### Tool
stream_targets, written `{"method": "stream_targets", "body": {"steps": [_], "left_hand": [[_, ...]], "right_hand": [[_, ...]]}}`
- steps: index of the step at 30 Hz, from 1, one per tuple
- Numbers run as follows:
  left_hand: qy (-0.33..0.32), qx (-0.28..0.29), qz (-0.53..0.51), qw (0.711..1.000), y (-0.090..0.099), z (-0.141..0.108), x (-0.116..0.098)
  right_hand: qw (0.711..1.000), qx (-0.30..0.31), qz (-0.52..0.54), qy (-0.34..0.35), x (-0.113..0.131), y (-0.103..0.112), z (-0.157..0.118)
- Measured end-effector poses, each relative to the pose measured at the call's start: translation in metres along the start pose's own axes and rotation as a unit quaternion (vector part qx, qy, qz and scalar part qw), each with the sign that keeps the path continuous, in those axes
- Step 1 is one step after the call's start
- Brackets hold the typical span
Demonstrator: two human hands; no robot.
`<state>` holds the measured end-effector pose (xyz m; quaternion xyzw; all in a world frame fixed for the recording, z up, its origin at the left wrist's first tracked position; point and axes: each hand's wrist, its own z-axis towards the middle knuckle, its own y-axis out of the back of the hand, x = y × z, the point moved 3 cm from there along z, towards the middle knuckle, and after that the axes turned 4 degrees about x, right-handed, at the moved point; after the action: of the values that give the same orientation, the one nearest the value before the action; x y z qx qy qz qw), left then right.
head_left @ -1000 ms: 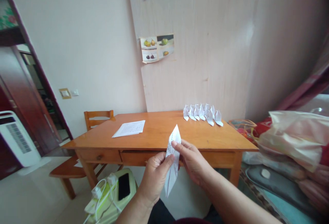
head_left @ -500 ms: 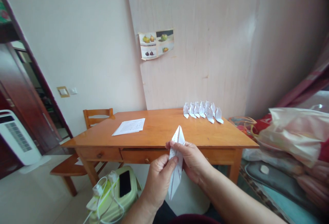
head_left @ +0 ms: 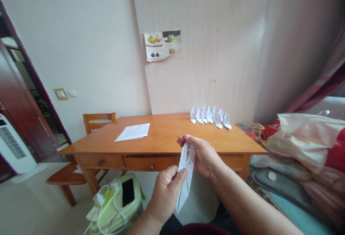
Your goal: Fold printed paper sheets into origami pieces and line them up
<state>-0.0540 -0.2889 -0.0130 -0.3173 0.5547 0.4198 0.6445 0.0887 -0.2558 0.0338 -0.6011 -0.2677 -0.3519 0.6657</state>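
A narrow folded paper (head_left: pixel 185 172) with printed writing is held upright in front of the table's near edge. My left hand (head_left: pixel 167 188) pinches its lower middle, thumb on the face turned to me. Higher up, my right hand (head_left: pixel 201 154) is closed on the paper's top end, thumb and fingers meeting over the tip. Two long flaps with a slit between them run down from the right fingers. Several folded white paper pieces (head_left: pixel 209 115) stand grouped at the table's back right. On the table's left part lies a stack of printed sheets (head_left: pixel 133 132).
The wooden table (head_left: pixel 167 138) has drawers in front. A pale green stool (head_left: pixel 136 206) with a phone (head_left: pixel 128 192) and white cables stands at lower left, near a wooden chair (head_left: pixel 99 117). Plastic bags (head_left: pixel 302 138) are piled at the right.
My right hand has moved up to the paper's tip, which its fingers now cover. My left hand is slightly lower on the paper. The view has shifted a little to the right.
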Motion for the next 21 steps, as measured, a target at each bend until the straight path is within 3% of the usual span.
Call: {"method": "stream_targets", "body": {"steps": [6,10,12,16,21], "left_hand": [[0.014,0.031,0.01,0.999,-0.001,-0.001,0.004],[0.013,0.0,-0.047,0.999,0.003,0.001,0.005],[0.005,-0.025,-0.078,0.997,0.006,0.003,0.003],[-0.034,-0.044,-0.109,0.993,0.009,0.007,-0.007],[-0.044,-0.056,-0.112,0.991,0.011,0.008,-0.007]], "right_hand": [[0.999,0.007,-0.02,0.047,0.02,0.008,0.017],[0.998,-0.01,-0.049,0.043,0.024,0.017,0.018],[0.998,0.008,-0.054,0.021,0.015,0.016,0.012],[0.99,0.114,-0.075,-0.036,-0.016,0.003,-0.01],[0.985,0.13,-0.09,-0.064,-0.04,-0.007,-0.027]]}}
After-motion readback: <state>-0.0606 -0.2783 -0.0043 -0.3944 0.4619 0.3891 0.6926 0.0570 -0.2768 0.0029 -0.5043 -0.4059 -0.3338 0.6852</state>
